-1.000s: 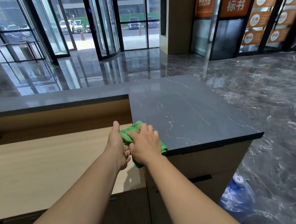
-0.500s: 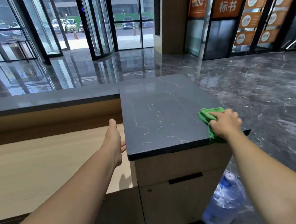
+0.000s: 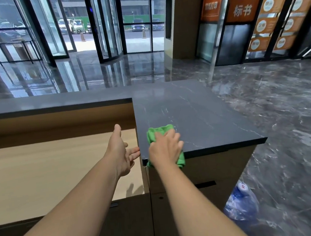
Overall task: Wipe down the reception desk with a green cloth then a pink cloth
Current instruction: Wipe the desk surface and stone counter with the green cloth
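Head view — right hand (image 3: 165,149) apparently presses green cloth (image 3: 159,131).

The cloth (image 3: 159,132) lies on the desk's (image 3: 198,117) near left corner.

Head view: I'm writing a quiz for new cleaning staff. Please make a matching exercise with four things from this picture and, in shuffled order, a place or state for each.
Things
1. green cloth
2. left hand
3. water jug
4. right hand

Places or states
A. on the floor beside the desk cabinet
B. open, holding nothing, over the light wooden surface
C. at the near left corner of the dark stone top, hanging over its front edge
D. pressing down on the cloth

Pairs: 1-C, 2-B, 3-A, 4-D
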